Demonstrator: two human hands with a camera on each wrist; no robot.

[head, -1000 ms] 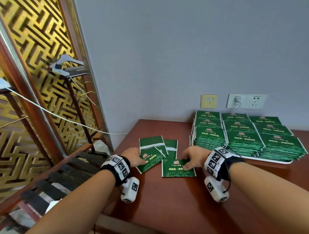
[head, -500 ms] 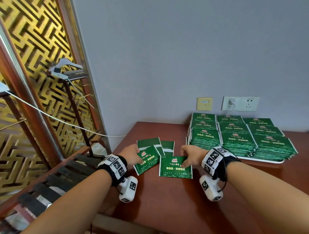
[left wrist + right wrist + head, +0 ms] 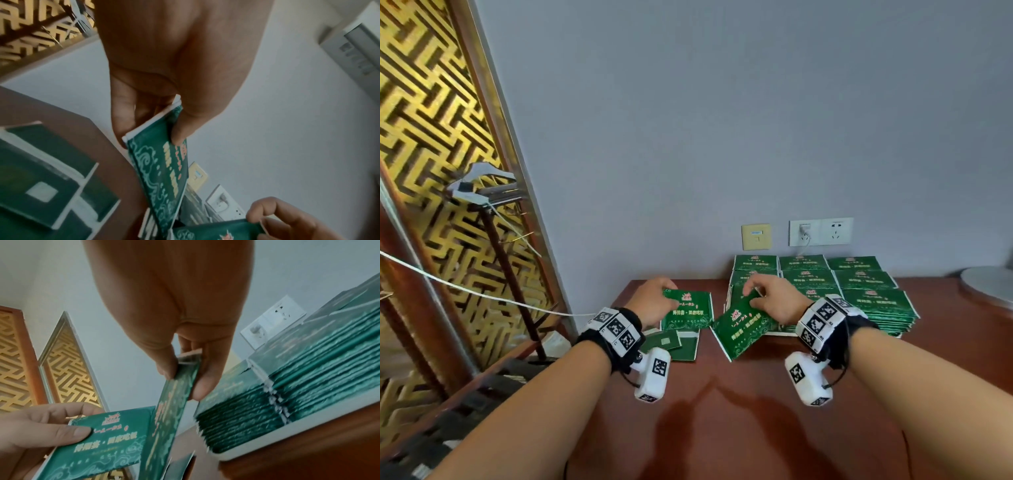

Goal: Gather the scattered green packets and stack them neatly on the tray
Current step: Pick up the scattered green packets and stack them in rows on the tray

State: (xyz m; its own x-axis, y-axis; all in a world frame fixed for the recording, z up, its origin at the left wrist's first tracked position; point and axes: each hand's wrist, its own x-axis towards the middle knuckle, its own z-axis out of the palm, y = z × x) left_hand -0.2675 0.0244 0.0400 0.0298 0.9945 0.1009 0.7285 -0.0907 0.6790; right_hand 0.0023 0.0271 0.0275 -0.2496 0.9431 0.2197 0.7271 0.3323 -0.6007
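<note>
My left hand [image 3: 654, 301] pinches a green packet [image 3: 688, 310] by its edge and holds it above the brown table; thumb on its printed face [image 3: 162, 175]. My right hand [image 3: 767, 298] pinches a second green packet [image 3: 743, 330], tilted, just left of the tray [image 3: 787, 333]. In the right wrist view that packet [image 3: 164, 426] hangs edge-on beside the stacked packets [image 3: 287, 394]. The tray holds several rows of stacked green packets [image 3: 866, 294]. Two more packets [image 3: 676, 344] lie face down on the table below my left hand.
A grey wall with a switch [image 3: 756, 237] and sockets [image 3: 821, 232] stands right behind the tray. A gold lattice screen [image 3: 431, 171] and a wooden stand [image 3: 506, 260] are off the table's left edge. A round grey plate [image 3: 988, 286] sits at far right.
Both hands have lifted off the table, each raising a packet it was touching. The right hand has carried its packet toward the tray; the head view has tilted up.
</note>
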